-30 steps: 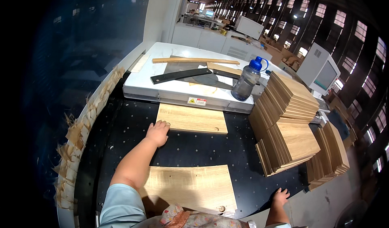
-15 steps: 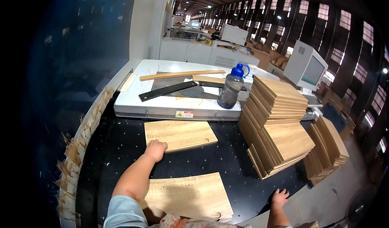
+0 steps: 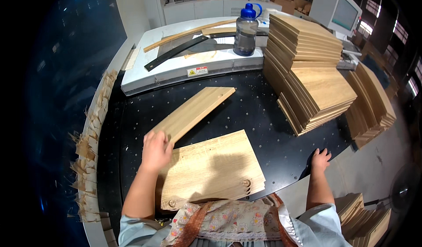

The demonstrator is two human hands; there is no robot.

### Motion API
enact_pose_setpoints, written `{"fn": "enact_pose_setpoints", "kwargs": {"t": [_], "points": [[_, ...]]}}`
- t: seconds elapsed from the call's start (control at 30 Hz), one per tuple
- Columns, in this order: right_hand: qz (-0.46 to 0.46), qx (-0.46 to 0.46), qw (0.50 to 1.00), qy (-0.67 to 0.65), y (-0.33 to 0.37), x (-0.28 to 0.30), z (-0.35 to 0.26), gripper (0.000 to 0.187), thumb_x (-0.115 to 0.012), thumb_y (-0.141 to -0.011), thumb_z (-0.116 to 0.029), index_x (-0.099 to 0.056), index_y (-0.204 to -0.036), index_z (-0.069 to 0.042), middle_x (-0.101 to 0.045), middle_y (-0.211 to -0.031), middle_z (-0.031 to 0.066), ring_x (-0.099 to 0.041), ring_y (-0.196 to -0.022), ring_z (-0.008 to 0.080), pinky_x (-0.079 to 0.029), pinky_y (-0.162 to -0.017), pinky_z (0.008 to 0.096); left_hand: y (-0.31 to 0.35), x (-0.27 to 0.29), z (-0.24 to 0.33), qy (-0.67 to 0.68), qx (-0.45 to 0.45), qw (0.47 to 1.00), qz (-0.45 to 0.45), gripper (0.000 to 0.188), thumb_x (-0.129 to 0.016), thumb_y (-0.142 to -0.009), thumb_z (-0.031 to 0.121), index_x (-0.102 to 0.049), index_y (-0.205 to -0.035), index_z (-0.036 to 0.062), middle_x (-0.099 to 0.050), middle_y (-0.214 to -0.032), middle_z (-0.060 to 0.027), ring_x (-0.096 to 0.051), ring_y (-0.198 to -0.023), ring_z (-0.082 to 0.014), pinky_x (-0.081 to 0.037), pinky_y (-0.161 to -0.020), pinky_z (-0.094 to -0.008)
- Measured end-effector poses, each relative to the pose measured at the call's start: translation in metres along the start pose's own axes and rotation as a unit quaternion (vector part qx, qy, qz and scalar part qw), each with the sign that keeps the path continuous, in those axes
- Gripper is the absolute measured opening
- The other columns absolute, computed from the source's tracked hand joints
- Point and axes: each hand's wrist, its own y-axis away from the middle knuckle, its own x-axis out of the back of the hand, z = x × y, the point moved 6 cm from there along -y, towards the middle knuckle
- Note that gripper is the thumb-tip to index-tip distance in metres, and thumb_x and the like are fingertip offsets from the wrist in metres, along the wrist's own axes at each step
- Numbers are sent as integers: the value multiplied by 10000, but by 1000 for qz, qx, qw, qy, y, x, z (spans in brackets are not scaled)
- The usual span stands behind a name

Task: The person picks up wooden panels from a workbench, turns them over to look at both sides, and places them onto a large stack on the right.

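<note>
At the far left, ragged brown tape lines the edge of a pale frame. Your left hand grips the near-left end of 1 wood-grain board, fingers bent over it; the board slants toward the far right above the black table. Just beside it, on the near side, lie stacked boards, the top board showing 2 round hollows along its near edge. On the far white platform rest a black bar, then a blue-capped bottle. Right of that stands a tall board pile. Your right hand, fingers spread and holding nothing, is at the table's near-right edge. Farther right stands another pile.
</note>
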Motion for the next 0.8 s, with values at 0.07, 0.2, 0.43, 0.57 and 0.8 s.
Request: {"fn": "enact_pose_setpoints", "kwargs": {"t": [0.07, 0.2, 0.43, 0.57, 0.8], "points": [[7, 4, 1000, 0, -1, 2, 3, 540, -470, -873, -401, -368, -1345, -160, -249, -1429, 152, -377, -1159, 470, -363, -971, 485, 35, 13, 13, 9, -47, 999, 11, 234, -667, -659, 92, -447, -736, 69, -498, -738, -117, -484, -767, -312, -372, -733, -417], [16, 20, 1000, 3, -7, -6, 8, 541, -471, -869, -408, -376, -1340, -161, -262, -1425, 153, -385, -1154, 471, -358, -971, 479, 89, 32, 24, 62, -70, 994, -61, 234, -689, -613, 83, -459, -655, 87, -474, -651, -94, -473, -676, -308, -369, -648, -387], [1, 9, 1000, 3, -6, -5, 8, 548, -467, -863, -426, -369, -1345, -186, -242, -1442, 118, -371, -1181, 452, -355, -980, 476, 100, 44, 5, 101, 23, 992, -68, 168, -711, -646, 114, -553, -672, 64, -537, -630, -93, -518, -618, -293, -414, -610, -389], [-1, -7, 1000, -20, -5, -2, 11, 562, -487, -846, -436, -369, -1347, -209, -233, -1450, 95, -359, -1195, 442, -362, -978, 480, 50, 12, 7, 52, -2, 994, -101, 500, -699, -706, 126, -514, -1158, 22, -524, -1176, -188, -471, -1118, -357, -393, -934, -394], [-36, 60, 997, 33, 2, -10, 14, 578, -417, -879, -459, -307, -1383, -199, -187, -1474, 112, -350, -1204, 462, -349, -993, 466, 9, -65, -6, -8, 118, 959, -259, 646, -647, -759, 381, -460, -1220, -32, -517, -1165, -221, -442, -1144, -367, -294, -984, -442]]}}
